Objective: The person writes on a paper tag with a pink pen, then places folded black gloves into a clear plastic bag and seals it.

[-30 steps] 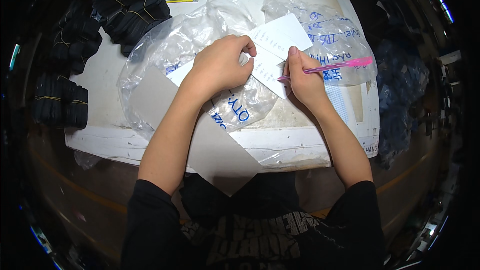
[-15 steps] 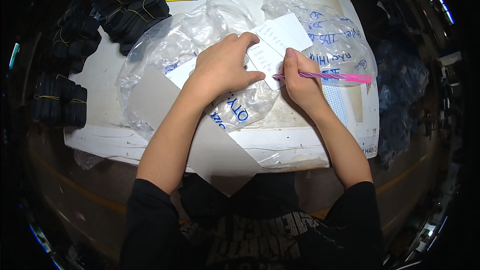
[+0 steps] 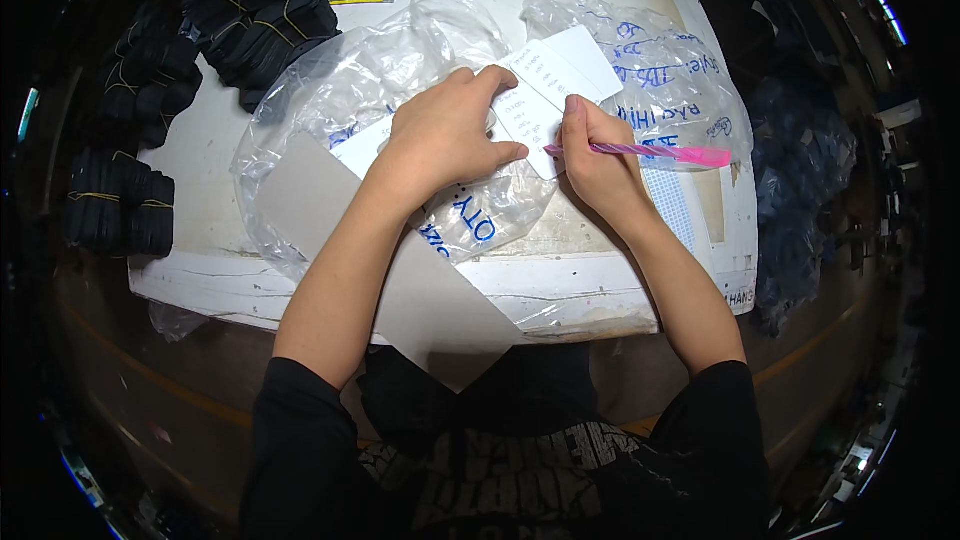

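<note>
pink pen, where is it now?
Head view, right of centre: the pink pen is in the right hand, tip on the white card that the left hand pins.

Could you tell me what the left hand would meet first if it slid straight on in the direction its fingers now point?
Probably the white card: the left hand points up and right, fingertips already resting on the card's near edge. Beyond it lies the printed clear plastic bag.

Glossy crinkled plastic bag point(image 3: 400, 90), matt paper card point(image 3: 555, 75).
</note>
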The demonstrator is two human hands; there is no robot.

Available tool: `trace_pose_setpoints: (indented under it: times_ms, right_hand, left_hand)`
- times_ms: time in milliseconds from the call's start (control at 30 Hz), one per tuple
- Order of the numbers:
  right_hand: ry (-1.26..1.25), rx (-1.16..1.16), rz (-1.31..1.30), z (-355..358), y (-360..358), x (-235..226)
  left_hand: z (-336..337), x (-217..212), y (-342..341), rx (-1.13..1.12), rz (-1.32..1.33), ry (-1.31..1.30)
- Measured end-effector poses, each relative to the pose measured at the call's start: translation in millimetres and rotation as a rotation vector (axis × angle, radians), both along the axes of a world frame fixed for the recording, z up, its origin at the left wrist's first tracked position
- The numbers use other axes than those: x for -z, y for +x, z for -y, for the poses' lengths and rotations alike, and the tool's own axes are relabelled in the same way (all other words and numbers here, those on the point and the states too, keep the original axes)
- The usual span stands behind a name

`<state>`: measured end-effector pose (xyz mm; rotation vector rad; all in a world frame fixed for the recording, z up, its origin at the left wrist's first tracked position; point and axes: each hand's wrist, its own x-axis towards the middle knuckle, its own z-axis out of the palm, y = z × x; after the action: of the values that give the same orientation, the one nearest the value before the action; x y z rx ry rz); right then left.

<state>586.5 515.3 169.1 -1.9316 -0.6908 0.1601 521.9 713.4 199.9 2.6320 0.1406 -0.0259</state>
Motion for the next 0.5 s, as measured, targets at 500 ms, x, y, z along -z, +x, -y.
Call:
trace_pose_setpoints:
  times_ms: [500]
  right_hand:
    - [0.376,0.168,-0.136,16,15,-9]
  left_hand:
    - [4,-7,-3,-0.077,-0.031,0.007]
